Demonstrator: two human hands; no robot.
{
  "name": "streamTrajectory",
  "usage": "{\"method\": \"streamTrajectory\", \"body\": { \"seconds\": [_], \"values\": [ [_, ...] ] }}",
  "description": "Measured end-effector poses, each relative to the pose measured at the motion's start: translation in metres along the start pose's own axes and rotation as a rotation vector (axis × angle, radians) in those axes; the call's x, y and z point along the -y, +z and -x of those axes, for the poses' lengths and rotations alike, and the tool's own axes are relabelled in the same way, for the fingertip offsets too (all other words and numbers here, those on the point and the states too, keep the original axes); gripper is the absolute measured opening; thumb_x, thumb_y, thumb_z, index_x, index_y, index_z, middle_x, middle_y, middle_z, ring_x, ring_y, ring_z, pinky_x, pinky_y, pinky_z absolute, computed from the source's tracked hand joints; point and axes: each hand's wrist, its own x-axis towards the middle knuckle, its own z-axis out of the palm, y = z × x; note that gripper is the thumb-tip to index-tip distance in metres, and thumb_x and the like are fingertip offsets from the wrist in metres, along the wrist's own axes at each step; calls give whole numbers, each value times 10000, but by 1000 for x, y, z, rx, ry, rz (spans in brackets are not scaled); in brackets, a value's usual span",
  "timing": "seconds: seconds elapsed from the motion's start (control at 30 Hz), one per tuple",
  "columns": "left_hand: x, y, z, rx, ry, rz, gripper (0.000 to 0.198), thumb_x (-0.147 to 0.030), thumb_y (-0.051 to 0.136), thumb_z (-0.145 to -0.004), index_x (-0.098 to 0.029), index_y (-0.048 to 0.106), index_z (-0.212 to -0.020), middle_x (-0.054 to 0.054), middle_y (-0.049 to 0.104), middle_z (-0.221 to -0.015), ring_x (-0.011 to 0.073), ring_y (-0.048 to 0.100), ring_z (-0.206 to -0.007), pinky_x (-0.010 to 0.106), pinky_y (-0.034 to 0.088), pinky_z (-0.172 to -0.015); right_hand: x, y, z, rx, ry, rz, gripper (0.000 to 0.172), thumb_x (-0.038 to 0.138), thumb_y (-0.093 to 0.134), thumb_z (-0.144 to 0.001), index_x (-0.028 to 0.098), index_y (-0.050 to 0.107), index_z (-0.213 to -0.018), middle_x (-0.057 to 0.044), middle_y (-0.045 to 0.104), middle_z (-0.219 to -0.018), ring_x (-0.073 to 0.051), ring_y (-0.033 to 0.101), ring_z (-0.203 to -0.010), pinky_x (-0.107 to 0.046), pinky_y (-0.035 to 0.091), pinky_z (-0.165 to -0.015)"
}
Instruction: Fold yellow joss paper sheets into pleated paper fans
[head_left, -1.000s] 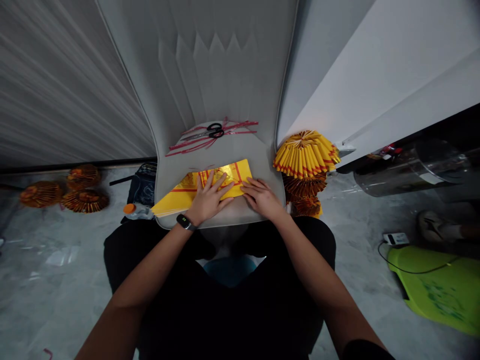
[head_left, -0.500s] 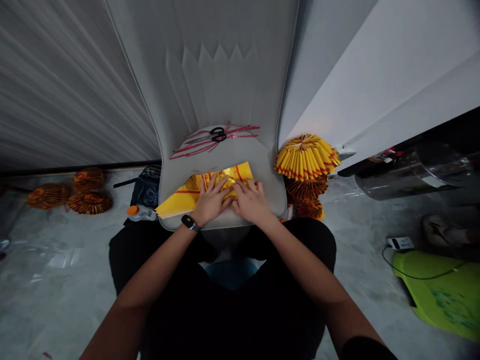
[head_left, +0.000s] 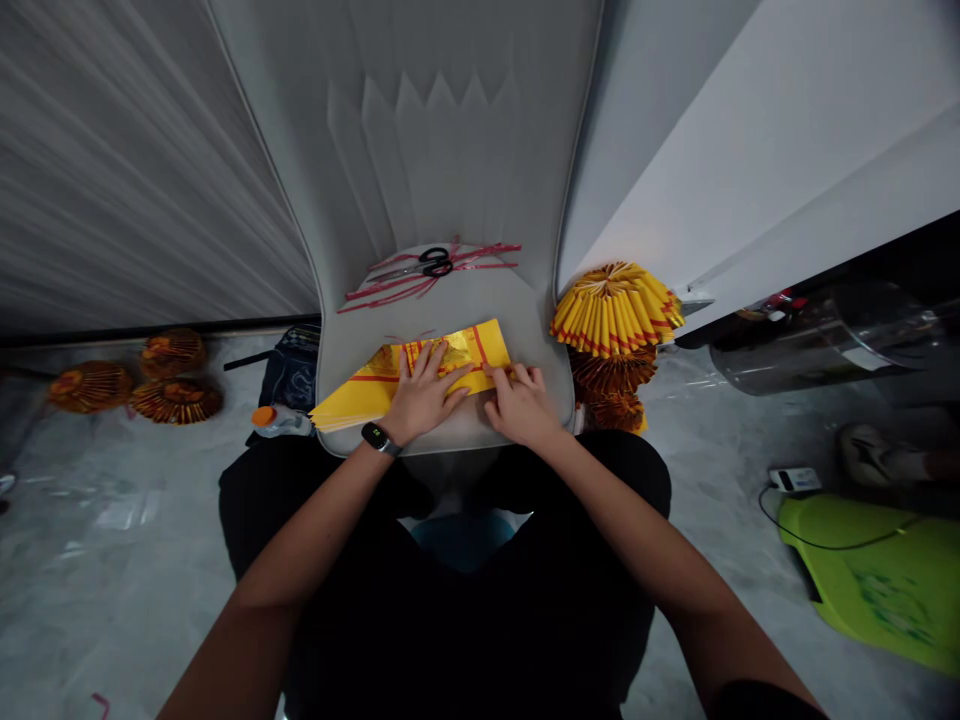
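Observation:
A folded sheet of yellow paper [head_left: 360,400] with red bands and a gold patch lies on the grey chair seat [head_left: 544,405]. Its left part tapers to a point where several layers show. My left hand [head_left: 421,397] rests flat on the middle of the paper, fingers spread. At the lower right edge of the paper is my right hand [head_left: 523,405]; its index fingertip touches the edge, the thumb stands apart below it, and the other fingers are bent. Farther back on the seat, black-handled scissors [head_left: 435,262] lie among pink-red plastic strips [head_left: 382,292].
Pleated yellow paper rosettes [head_left: 616,310] are stacked right of the chair. Several gold-brown ones [head_left: 178,400] sit on the floor at left. Near my left knee are an orange-capped bottle [head_left: 279,420] and a dark bag [head_left: 291,370]. A green plastic object [head_left: 877,580] lies at right.
My right hand has slid right, off the gold patch to the paper's lower right edge, its fingers now more bent. The left hand stays flat on the paper.

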Motion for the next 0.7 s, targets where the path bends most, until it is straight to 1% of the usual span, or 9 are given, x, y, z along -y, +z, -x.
{"method": "streamTrajectory", "body": {
  "seconds": [0.07, 0.17, 0.27, 0.37, 0.43, 0.5, 0.53, 0.63, 0.7],
  "values": [
    [1, 0, 0, -12, -2, -6, 527, -550, 477, -1068, -357, 556, -1552, 104, 288, -1753, 404, 233, -1620, 744, 144, -1258, -5, -4, 11, 3, 4, 25, 471, 267, 540, -956, 83, 576, -1388, -201, 778, -1156, -393, 550, -1222, -526, 355, -1012],
    [2, 0, -2, -29, -26, 4, 636, -574, 482, -1056, -273, 464, -1617, 117, 354, -1724, 373, 270, -1610, 702, 138, -1286, -10, -9, 28, 7, 32, 65, 449, 261, 535, -958, 76, 587, -1364, -211, 782, -1105, -397, 564, -1193, -537, 357, -997],
    [2, -3, -5, -13, -45, 12, 706, -578, 487, -1049, -219, 396, -1650, 131, 393, -1703, 370, 293, -1600, 692, 147, -1291, -11, -10, 43, -11, 76, 84, 444, 241, 534, -952, 81, 588, -1362, -211, 779, -1104, -401, 584, -1168, -544, 373, -984],
    [2, -8, -7, 10, -40, -20, 701, -587, 484, -1045, -207, 430, -1633, 147, 409, -1692, 382, 306, -1592, 695, 168, -1284, -10, -7, 52, -32, 106, 57, 468, 207, 546, -932, 97, 575, -1386, -198, 789, -1067, -407, 603, -1169, -543, 407, -974],
    [2, -10, -7, 8, -54, -47, 710, -623, 473, -1038, -214, 459, -1618, 154, 394, -1699, 407, 284, -1596, 722, 168, -1269, -14, -4, 52, -59, 127, 1, 451, 189, 552, -914, 126, 588, -1359, -190, 797, -1078, -414, 610, -1180, -551, 432, -979],
    [3, -11, -6, 0, -78, -68, 730, -670, 457, -1027, -235, 473, -1612, 155, 358, -1716, 439, 255, -1601, 753, 164, -1249, -22, -1, 50, -111, 157, -129, 417, 165, 537, -894, 172, 600, -1306, -160, 803, -1138, -391, 630, -1170, -536, 472, -976],
    [3, -12, -6, -4, -86, -75, 737, -689, 448, -1023, -244, 478, -1610, 153, 350, -1721, 447, 249, -1601, 759, 167, -1243, -28, 0, 49, -151, 185, -226, 412, 155, 518, -888, 192, 594, -1291, -134, 806, -1155, -362, 657, -1127, -510, 502, -952],
    [5, -12, -6, -7, -83, -76, 766, -728, 424, -1013, -246, 486, -1604, 152, 381, -1706, 455, 268, -1589, 754, 178, -1238, -47, 1, 47, -330, 322, -507, 382, 175, 462, -906, 214, 569, -1270, -80, 824, -1100, -263, 716, -854, -404, 564, -791],
    [6, -13, -8, -7, -85, -58, 826, -760, 424, -993, -222, 459, -1619, 159, 416, -1684, 466, 293, -1570, 750, 174, -1239, -53, 1, 46, -445, 395, -588, 305, 233, 453, -937, 211, 593, -1207, -73, 823, -1009, -229, 705, -735, -364, 563, -715]
  ]
}}
